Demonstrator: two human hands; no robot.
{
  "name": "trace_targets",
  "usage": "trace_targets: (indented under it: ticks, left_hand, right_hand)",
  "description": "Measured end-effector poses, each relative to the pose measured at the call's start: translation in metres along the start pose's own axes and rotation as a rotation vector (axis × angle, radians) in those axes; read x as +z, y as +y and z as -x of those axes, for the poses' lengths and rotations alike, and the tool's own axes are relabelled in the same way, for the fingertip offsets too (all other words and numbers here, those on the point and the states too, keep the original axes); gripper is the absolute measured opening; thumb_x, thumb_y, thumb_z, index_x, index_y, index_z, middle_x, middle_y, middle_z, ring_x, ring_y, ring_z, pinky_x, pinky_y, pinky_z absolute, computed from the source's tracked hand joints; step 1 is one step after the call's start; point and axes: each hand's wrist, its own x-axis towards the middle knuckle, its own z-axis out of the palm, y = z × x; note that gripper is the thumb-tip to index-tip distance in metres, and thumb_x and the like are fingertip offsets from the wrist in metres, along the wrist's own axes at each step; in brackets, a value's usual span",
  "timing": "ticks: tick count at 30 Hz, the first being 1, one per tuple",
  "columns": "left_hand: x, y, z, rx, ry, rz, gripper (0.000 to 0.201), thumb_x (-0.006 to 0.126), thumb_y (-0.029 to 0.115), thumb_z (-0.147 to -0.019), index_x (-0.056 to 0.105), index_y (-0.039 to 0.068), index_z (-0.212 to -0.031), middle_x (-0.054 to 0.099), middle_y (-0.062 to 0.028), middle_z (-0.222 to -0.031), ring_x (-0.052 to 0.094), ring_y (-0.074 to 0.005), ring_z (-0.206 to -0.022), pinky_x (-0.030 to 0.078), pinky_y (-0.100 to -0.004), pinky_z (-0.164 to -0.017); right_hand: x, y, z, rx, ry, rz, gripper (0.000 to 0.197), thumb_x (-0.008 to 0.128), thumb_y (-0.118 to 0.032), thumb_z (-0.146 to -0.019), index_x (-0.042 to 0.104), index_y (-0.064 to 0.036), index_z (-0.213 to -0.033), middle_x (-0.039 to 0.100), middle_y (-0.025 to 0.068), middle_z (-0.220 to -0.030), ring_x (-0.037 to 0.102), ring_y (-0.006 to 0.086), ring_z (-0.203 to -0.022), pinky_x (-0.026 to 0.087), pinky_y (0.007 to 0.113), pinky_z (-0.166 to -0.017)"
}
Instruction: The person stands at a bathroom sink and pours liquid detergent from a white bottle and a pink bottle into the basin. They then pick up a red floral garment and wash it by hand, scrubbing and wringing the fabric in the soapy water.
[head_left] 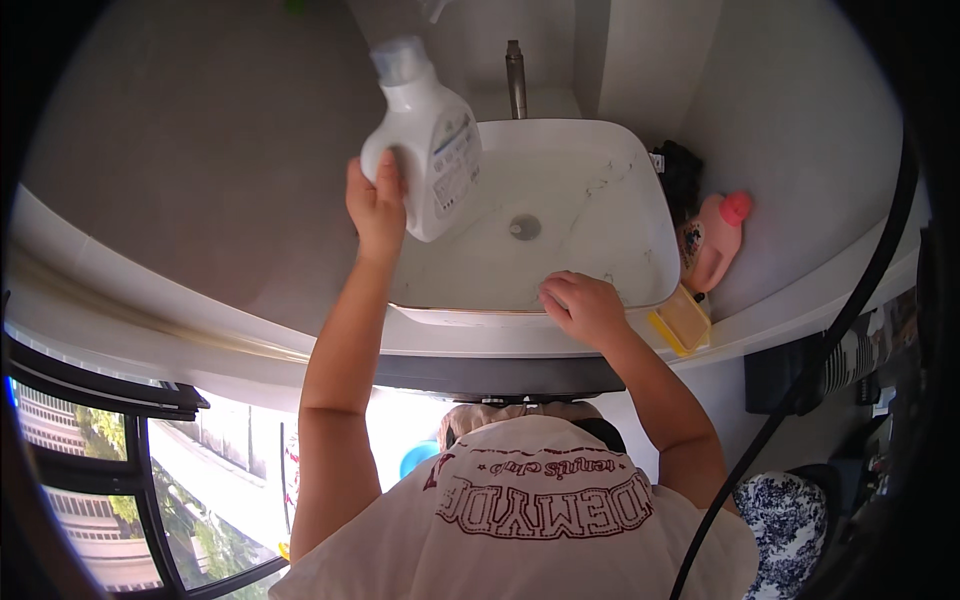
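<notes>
My left hand grips a white jug-shaped bottle and holds it over the left side of the sink. The bottle stands nearly upright, tilted slightly, with a translucent cap at its top and a printed label facing right. Below it is a white marble-patterned sink with a round drain. At the sink's near rim my right hand has its fingers curled together; whatever they may hold is hidden.
A metal faucet rises behind the sink. Right of it lie a black bundle, a pink bottle with a red cap and a yellow-edged box. A black cable crosses the right side. Below left is a window.
</notes>
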Motion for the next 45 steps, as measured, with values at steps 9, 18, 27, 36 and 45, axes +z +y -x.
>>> trace_targets:
  ticks: [9,18,27,36,45]
  left_hand:
    - [0.006,0.033,0.028,0.721,-0.590,-0.751,0.029,0.069,0.029,-0.078,0.050,0.007,-0.082,0.055,-0.0063,-0.060,0.054,-0.0245,-0.052,0.041,-0.0344,-0.048]
    - [0.016,0.061,0.023,0.838,-0.894,-0.903,0.027,0.067,0.027,-0.078,0.046,0.009,-0.077,0.053,-0.0069,-0.059,0.056,-0.0266,-0.055,0.044,-0.0365,-0.050]
    - [0.026,0.075,-0.007,0.778,-1.005,-1.256,0.023,0.066,0.029,-0.078,0.055,0.010,-0.083,0.058,-0.0059,-0.061,0.060,-0.0249,-0.058,0.046,-0.0359,-0.051]
    - [0.060,0.098,-0.008,0.899,-1.215,-1.313,0.010,0.068,0.019,-0.070,0.063,0.011,-0.075,0.061,-0.0055,-0.062,0.063,-0.0239,-0.060,0.047,-0.0354,-0.053]
    - [0.080,0.092,-0.002,0.963,-1.252,-1.406,0.006,0.066,0.008,-0.060,0.065,0.012,-0.064,0.063,-0.0063,-0.062,0.064,-0.0223,-0.062,0.047,-0.0334,-0.051]
  right_hand:
    - [-0.060,0.025,-0.057,0.548,0.074,-0.822,0.053,0.042,-0.045,-0.095,0.037,-0.0090,-0.133,0.058,0.0066,-0.083,0.056,0.0111,-0.061,0.043,0.023,-0.048]
    - [-0.044,0.043,-0.076,0.621,-0.228,-0.925,0.043,0.053,-0.041,-0.090,0.051,-0.0091,-0.119,0.057,0.0063,-0.087,0.059,0.0118,-0.073,0.048,0.026,-0.058]
    - [-0.023,0.088,-0.047,0.461,0.294,-0.643,0.043,0.063,-0.015,-0.084,0.048,-0.0136,-0.124,0.049,0.0122,-0.111,0.051,0.0232,-0.105,0.047,0.031,-0.083]
    - [-0.014,0.109,-0.043,0.494,0.371,-0.641,0.045,0.065,-0.024,-0.083,0.049,-0.0163,-0.124,0.048,0.0142,-0.115,0.052,0.0255,-0.102,0.046,0.034,-0.084]
    - [-0.018,0.100,-0.042,0.480,0.337,-0.564,0.044,0.065,-0.023,-0.082,0.049,-0.0167,-0.123,0.048,0.0141,-0.115,0.051,0.0260,-0.103,0.045,0.034,-0.085]
